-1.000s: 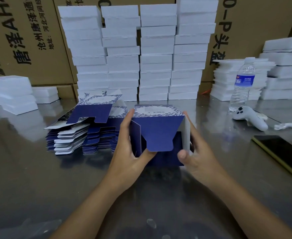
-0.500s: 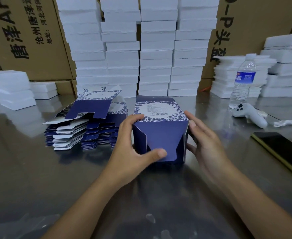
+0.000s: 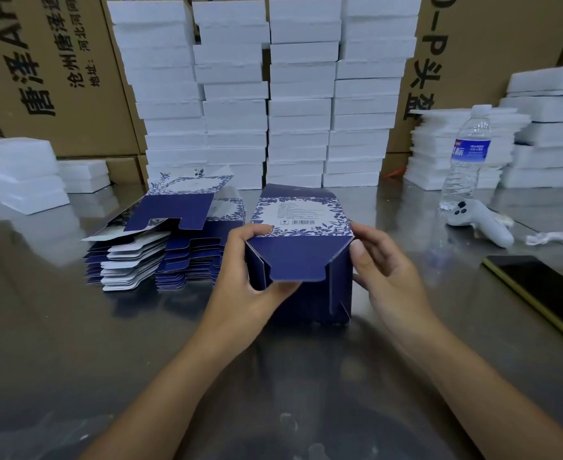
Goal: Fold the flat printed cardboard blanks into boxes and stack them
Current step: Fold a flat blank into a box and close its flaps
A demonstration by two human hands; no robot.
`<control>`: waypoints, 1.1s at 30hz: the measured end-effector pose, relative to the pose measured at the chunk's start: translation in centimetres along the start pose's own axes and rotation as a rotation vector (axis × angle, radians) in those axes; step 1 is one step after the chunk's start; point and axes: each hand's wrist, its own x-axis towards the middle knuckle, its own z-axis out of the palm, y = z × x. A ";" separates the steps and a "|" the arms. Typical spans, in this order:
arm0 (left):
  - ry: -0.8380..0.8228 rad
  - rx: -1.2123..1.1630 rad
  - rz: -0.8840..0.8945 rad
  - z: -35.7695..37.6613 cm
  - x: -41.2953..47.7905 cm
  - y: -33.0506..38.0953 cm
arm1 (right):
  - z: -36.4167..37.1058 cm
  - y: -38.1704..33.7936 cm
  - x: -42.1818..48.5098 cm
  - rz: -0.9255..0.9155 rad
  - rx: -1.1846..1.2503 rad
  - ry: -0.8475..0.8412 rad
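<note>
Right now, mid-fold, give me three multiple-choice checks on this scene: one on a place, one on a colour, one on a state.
1. Where does the pile of flat blanks lie relative to the box being folded?
A. To its left on the table
B. To its right
C. Under it

2. What colour is the label on the water bottle?
A. Red
B. Green
C. Blue

3. What state is the box's near end in?
A. Taped shut
B. Open, with the flap hanging loose and not tucked in
C. Crushed flat

Answers:
1 A: the pile sits beyond the left hand, left of the box.
2 C: a blue band wraps the bottle.
3 B: side flaps and a gap show beside the flap, while the left hand and right hand grip the box.
</note>
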 end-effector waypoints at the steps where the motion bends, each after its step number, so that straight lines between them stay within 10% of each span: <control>1: 0.018 -0.046 -0.004 0.0 0.0 0.2 | 0.0 0.1 0.1 -0.026 -0.048 0.008; 15: 0.060 0.047 0.030 0.8 -0.3 0.4 | 0.0 -0.6 -0.6 -0.425 -1.047 0.242; 33: 0.135 0.018 -0.026 0.5 0.0 0.5 | -0.1 -0.8 -1.3 -0.373 -1.108 0.001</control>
